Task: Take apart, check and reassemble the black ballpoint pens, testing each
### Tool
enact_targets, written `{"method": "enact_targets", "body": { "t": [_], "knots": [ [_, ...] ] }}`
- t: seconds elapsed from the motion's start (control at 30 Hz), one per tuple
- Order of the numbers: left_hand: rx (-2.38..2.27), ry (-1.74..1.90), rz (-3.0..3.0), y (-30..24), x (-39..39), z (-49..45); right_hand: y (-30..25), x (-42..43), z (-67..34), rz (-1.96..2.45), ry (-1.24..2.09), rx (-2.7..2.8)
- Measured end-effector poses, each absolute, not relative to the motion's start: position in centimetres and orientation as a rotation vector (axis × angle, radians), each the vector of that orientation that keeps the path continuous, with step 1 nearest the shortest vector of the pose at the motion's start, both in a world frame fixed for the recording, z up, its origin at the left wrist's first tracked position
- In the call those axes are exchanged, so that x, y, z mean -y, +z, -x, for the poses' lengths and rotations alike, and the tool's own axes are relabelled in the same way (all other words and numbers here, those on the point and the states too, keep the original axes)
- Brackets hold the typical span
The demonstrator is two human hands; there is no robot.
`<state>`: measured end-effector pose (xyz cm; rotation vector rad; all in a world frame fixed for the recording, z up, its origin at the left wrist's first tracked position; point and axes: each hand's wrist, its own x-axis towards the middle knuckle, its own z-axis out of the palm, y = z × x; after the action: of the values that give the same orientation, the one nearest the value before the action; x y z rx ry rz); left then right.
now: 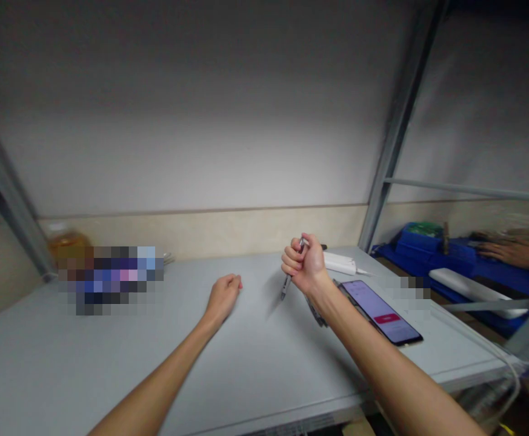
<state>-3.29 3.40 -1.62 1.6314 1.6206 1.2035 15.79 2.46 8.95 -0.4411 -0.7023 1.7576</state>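
My right hand (307, 263) is raised over the grey table (246, 375), its fingers wrapped round a grey pen (286, 286). The pen slants with its tip down and to the left; the thumb is at its upper end. My left hand (223, 298) rests on the table to the left, curled into a loose fist, with no object visible in it. Beside my right forearm lies a smartphone (382, 312) with its screen lit. Some dark, slim items (316, 313) lie partly hidden beneath that wrist.
A white device with a cable (339, 263) lies behind the phone. At the far left stand a bottle of amber liquid (66, 239) and a pixelated item (114, 275). Metal posts (394, 127) frame the table. Beyond the right post, another person's hand (514, 251) is over blue trays (432, 248).
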Motion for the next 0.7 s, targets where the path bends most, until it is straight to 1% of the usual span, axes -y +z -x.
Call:
{"method": "enact_targets", "body": {
  "t": [0.1,0.17,0.3,0.33,0.4,0.5,0.7],
  "knots": [
    [-1.617,1.195,-1.646,-1.5,-3.3,3.2,8.2,-2.6,-15.4,0.627,1.685,0.782],
    [-1.621,1.194,-1.657,-1.4,-3.2,3.1,7.3,-2.7,-15.1,0.804,1.573,0.866],
    [-1.629,1.18,-1.673,-1.2,-3.1,3.0,4.7,-2.8,-14.9,1.199,1.298,1.275],
    [-1.627,1.176,-1.675,-1.2,-3.1,3.0,4.2,-2.8,-15.0,1.311,1.169,1.431],
    [-1.622,1.17,-1.679,-1.2,-3.1,3.0,3.3,-2.8,-15.3,1.51,0.812,1.743],
    [-1.608,1.169,-1.687,-1.3,-3.1,3.0,2.5,-2.6,-16.0,1.673,0.36,2.007],
    [-1.59,1.163,-1.69,-1.4,-3.1,3.0,1.4,-1.4,-17.0,1.924,-0.149,2.149]
  ]
}}
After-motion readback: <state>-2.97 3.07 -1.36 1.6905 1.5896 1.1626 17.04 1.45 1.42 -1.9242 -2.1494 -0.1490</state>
